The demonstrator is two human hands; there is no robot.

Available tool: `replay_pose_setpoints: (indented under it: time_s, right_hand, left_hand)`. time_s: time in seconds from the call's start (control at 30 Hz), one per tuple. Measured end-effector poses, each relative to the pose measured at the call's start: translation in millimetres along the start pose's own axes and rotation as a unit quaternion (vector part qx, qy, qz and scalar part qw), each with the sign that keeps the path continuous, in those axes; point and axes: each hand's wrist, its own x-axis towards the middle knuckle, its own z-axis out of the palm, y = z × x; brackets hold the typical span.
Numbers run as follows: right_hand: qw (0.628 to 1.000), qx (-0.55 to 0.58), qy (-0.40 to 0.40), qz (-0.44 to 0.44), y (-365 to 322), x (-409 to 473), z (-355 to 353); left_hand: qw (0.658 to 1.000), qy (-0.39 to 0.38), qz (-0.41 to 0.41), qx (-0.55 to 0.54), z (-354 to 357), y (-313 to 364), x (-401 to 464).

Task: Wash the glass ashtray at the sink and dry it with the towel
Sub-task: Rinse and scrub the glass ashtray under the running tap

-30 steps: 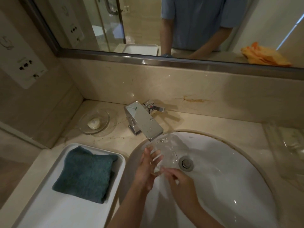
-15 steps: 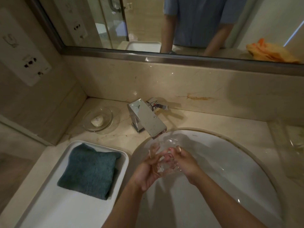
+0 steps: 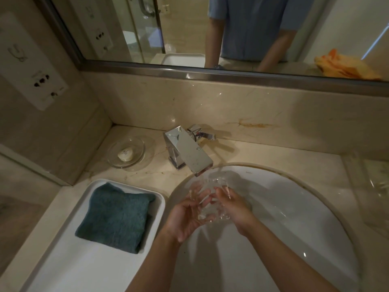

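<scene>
The clear glass ashtray [image 3: 209, 204] is held over the white sink basin [image 3: 294, 207], just below the spout of the chrome faucet [image 3: 189, 153], with water running onto it. My left hand [image 3: 186, 216] cups it from the left, palm up. My right hand [image 3: 233, 207] grips its right side, fingers over the rim. The folded teal towel [image 3: 114, 216] lies in a white tray [image 3: 69, 266] on the counter to the left of the basin.
A glass dish with a small soap [image 3: 126, 153] sits left of the faucet. A clear glass tray [image 3: 374, 180] stands at the counter's right edge. The mirror [image 3: 189, 28] above reflects a person's torso and an orange cloth [image 3: 345, 66].
Both hands have closed around the ashtray and lifted it closer under the spout; a second ago the right hand was lower in the basin, nearer the drain.
</scene>
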Motion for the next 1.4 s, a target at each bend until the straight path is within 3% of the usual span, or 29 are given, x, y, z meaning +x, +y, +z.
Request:
replay_pose_setpoints:
  time_s: [0.2, 0.63, 0.87, 1.1, 1.4]
  right_hand:
    - [1.000, 0.004, 0.007, -0.005, 7, 2, 1]
    - [1.000, 0.011, 0.002, 0.009, 3, 3, 1]
    - [0.997, -0.008, 0.079, -0.002, -2, 2, 1]
    - [0.996, 0.040, 0.082, 0.012, 2, 5, 1]
    - [0.994, 0.071, 0.073, 0.036, 8, -1, -5]
  left_hand:
    - [0.993, 0.046, 0.000, 0.105, 2, -1, -2]
    - [0.997, 0.057, -0.018, 0.043, 9, 3, -3]
    - [0.997, 0.058, -0.050, 0.016, 13, 1, 1]
    - [0.989, 0.099, 0.053, 0.091, 31, -4, -1]
    - [0.981, 0.115, 0.028, 0.156, 17, -4, 12]
